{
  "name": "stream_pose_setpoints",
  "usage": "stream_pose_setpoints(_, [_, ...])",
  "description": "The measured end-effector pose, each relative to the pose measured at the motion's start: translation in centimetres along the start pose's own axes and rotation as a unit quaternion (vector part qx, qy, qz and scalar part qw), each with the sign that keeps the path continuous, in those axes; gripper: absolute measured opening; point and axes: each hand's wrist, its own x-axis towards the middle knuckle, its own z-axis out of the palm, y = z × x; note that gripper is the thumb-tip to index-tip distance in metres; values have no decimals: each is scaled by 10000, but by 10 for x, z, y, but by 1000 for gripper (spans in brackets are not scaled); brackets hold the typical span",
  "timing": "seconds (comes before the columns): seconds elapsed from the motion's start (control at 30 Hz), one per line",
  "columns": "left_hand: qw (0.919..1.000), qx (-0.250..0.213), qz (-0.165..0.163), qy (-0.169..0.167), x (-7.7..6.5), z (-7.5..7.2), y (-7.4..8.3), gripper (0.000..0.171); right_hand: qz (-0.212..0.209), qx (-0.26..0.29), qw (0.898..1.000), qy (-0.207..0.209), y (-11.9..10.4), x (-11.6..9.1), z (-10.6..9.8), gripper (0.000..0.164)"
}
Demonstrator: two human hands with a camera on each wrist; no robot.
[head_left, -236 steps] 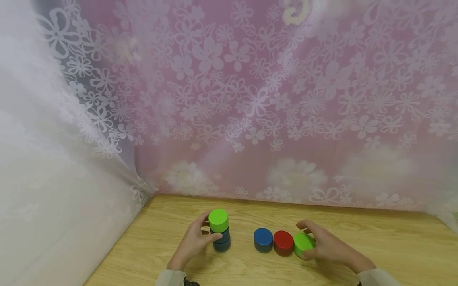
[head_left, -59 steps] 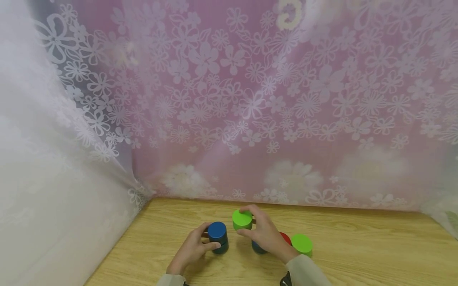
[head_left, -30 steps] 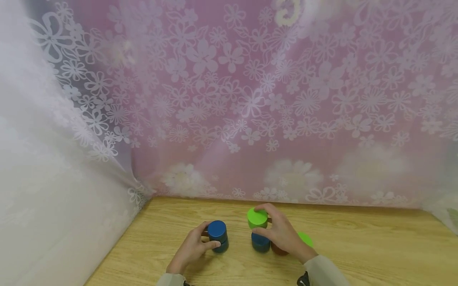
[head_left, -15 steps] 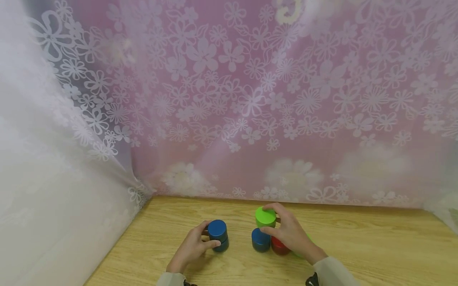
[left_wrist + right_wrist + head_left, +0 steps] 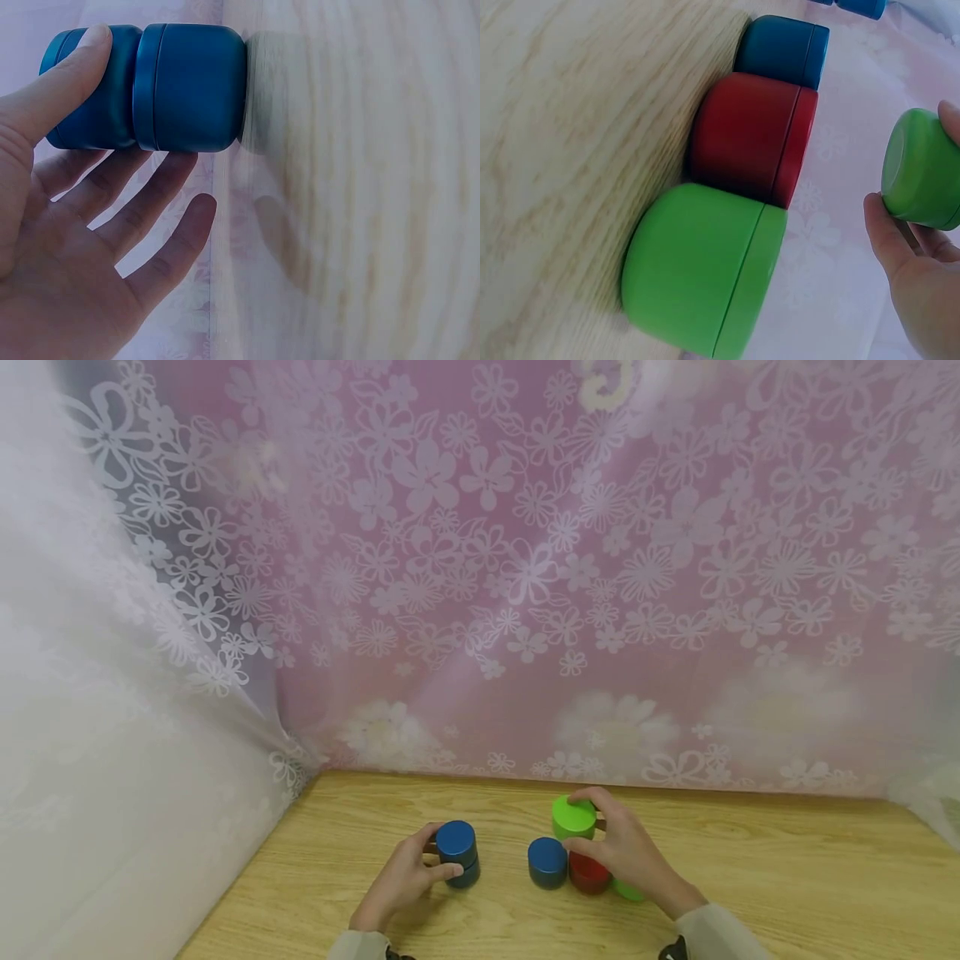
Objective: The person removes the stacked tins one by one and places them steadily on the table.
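My left hand steadies a stack of two blue lidded tins, its thumb on the upper tin and fingers behind. In the left wrist view the lower blue tin stands on the tabletop. My right hand pinches a green lidded tin between thumb and fingers. The right wrist view shows that held green tin raised off the table. Below it is a row of tins: blue, red and another green tin, partly hidden by my right hand.
The tins stand on a wood-grain table. Behind it hangs a pink floral curtain, and a whitish curtain closes off the left side. A gap of bare tabletop separates the stack from the row.
The green tin that topped the left stack is now in my right hand. It has moved rightward past the blue tin to above the red one. My left hand stays at the stack.
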Motion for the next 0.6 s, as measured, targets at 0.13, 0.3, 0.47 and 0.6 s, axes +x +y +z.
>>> stream_pose_setpoints(0.13, [10000, -70, 33, -20, 0, 1, 1, 63, 66, 2, 10000, -6, 1, -1, -3, 50])
stream_pose_setpoints(0.3, [9999, -125, 38, -21, 0, 1, 0, 62, 158, -12, 9999, -35, 3, -4, -7, 49])
stream_pose_setpoints(0.47, [9999, -125, 37, -6, 1, 0, -1, 62, 216, 0, 9997, -85, 3, -6, -11, 48])
stream_pose_setpoints(0.6, [10000, -17, 57, 12, 1, 0, -1, 63, 279, -17, 9995, -121, 4, -9, -15, 48])
